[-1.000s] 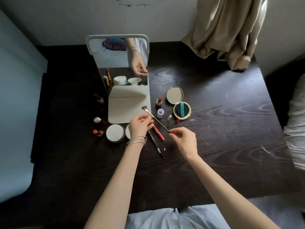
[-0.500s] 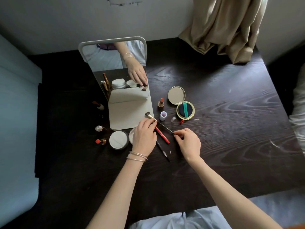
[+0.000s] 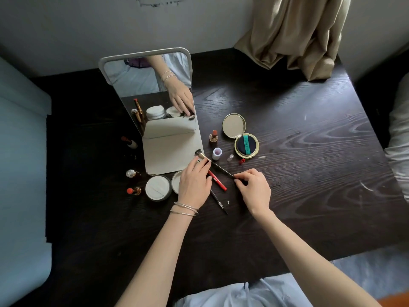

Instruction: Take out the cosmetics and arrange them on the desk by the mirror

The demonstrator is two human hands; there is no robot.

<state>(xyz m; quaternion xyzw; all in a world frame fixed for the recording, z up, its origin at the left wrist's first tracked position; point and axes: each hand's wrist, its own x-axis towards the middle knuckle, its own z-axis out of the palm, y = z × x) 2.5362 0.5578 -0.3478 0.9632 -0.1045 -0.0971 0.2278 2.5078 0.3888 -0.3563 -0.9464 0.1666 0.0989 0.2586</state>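
A makeup brush with a gold ferrule lies low over the dark desk, in front of the standing mirror. My left hand pinches it near the bristle end, and my right hand pinches the tip of its black handle. Under the brush lie a red pencil and a thin black pencil. An open gold compact, a lipstick and a small lilac cap sit to the right of the mirror's base.
A white powder jar and its lid sit by my left hand. Lipsticks stand left of the mirror base. A beige curtain hangs over the desk's back right corner. A pale blue surface borders the left edge.
Both hands have lowered the brush from above the desk down towards the pencils. My head has moved, so the mirror and cosmetics sit lower in view.
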